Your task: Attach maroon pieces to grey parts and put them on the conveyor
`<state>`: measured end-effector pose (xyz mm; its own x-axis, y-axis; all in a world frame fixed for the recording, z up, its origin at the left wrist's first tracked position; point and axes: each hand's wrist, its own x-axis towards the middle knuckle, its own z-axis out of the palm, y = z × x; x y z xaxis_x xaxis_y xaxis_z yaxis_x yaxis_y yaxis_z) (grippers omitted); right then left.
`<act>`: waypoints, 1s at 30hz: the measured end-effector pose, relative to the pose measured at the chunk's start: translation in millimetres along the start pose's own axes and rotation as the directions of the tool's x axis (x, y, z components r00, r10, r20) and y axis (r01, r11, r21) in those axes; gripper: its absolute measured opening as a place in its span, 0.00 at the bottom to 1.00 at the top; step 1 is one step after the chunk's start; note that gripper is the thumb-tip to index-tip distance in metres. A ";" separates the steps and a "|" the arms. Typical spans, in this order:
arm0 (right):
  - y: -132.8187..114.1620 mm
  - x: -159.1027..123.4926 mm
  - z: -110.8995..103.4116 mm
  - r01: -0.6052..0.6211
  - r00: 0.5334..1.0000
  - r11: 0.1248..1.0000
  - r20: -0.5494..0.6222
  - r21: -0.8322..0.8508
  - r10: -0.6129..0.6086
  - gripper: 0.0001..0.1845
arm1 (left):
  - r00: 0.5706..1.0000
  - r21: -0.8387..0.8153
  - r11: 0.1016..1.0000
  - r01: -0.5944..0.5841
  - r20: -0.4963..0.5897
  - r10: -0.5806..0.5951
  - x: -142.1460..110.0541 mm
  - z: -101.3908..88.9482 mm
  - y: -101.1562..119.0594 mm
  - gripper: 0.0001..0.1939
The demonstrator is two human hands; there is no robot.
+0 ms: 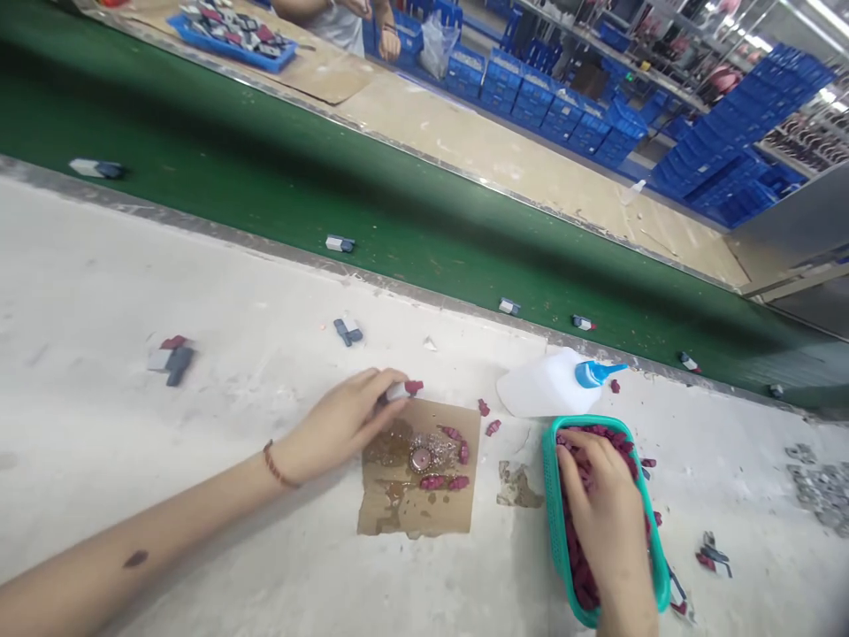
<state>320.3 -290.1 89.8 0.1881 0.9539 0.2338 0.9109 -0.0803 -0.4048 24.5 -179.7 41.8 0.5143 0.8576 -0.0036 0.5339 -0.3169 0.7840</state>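
Observation:
My left hand is closed on a small white plastic part with a dark red tip, held over the top edge of a wet cardboard piece. On that cardboard lie several dark red plastic pieces around a small round metal item. My right hand reaches into a teal basket full of dark red pieces. Its fingers curl down among the pieces, so whatever the fingertips hold is hidden.
A white bottle with a blue nozzle lies behind the basket. Beyond runs a green conveyor belt carrying several small parts. Grey-and-red assemblies lie on the left of the table, and metal pieces at the right. Another person sits across the belt.

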 end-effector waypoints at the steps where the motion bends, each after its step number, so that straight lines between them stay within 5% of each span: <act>1: 16.5 1.9 -4.1 0.014 1.000 0.995 0.000 -0.100 -0.014 0.13 | 1.000 0.042 0.999 -0.002 -0.013 0.002 13.6 -3.5 -2.6 0.17; 5: 60.3 9.3 1.2 0.170 0.984 0.956 0.097 -0.239 -0.151 0.14 | 0.996 0.193 0.979 -0.060 -0.048 0.071 82.7 -7.2 -14.3 0.15; 12: 65.8 11.7 14.1 0.160 0.984 0.982 0.100 -0.105 -0.150 0.14 | 0.973 0.396 0.912 -0.106 -0.148 0.177 186.5 9.0 -15.4 0.14; 16: 62.5 11.5 3.9 -0.060 0.988 0.989 0.151 0.132 0.040 0.12 | 0.950 0.424 0.873 -0.240 -0.083 0.302 210.4 37.5 7.1 0.19; 19: 58.1 11.5 -2.7 -0.258 0.962 0.900 0.176 0.350 0.208 0.15 | 0.917 0.392 0.836 -0.384 0.056 0.395 222.9 67.6 27.3 0.20; 23: 53.4 12.6 -7.3 -0.317 0.948 0.806 0.139 0.499 0.287 0.20 | 0.901 0.369 0.822 -0.433 0.139 0.412 238.4 100.9 50.1 0.17; 27: 53.4 14.5 -8.2 -0.330 0.943 0.817 0.120 0.473 0.312 0.20 | 0.916 0.390 0.829 -0.401 0.135 0.379 246.6 111.5 64.8 0.14; 30: 55.4 15.3 -7.0 -0.350 0.934 0.807 0.104 0.475 0.343 0.19 | 0.917 0.396 0.828 -0.397 0.131 0.377 240.4 101.5 62.7 0.15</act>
<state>376.3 -282.0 77.1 0.4497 0.8931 -0.0129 0.4951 -0.2613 -0.8286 249.7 -34.6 27.1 0.7607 0.6137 0.2115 0.5034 -0.7635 0.4046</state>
